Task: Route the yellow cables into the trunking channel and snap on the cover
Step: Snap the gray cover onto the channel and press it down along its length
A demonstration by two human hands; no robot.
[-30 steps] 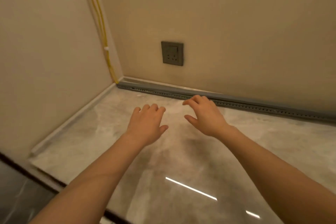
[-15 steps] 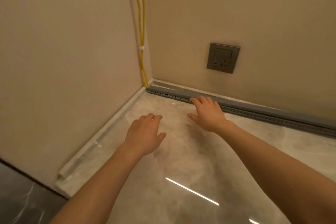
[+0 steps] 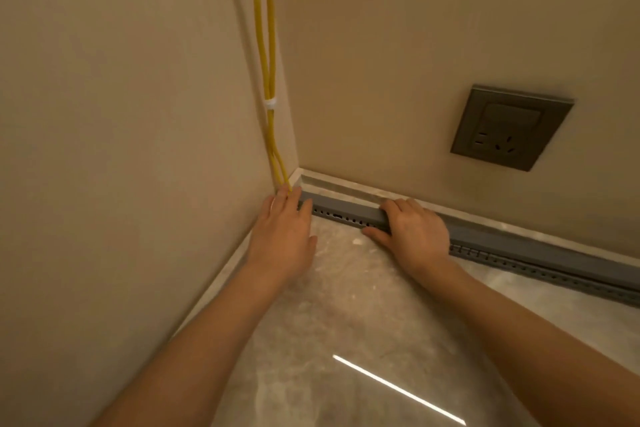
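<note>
**Hands at the corner end of the grey trunking**

Two yellow cables [image 3: 268, 73], round and matte, drop down the wall corner above the left hand [image 3: 282, 236], cinched by a white tie [image 3: 270, 103]. That hand lies flat, its straight fingertips touching the cables' lower ends.

The grey plastic trunking [image 3: 519, 246], a long box section with a perforated base strip, runs rightward from there. The right hand [image 3: 415, 232] hooks its fingers over the trunking's top, thumb splayed on the glossy veined stone counter [image 3: 346, 305].

A dark square socket [image 3: 510, 126] sits on the wall above the right hand.
</note>
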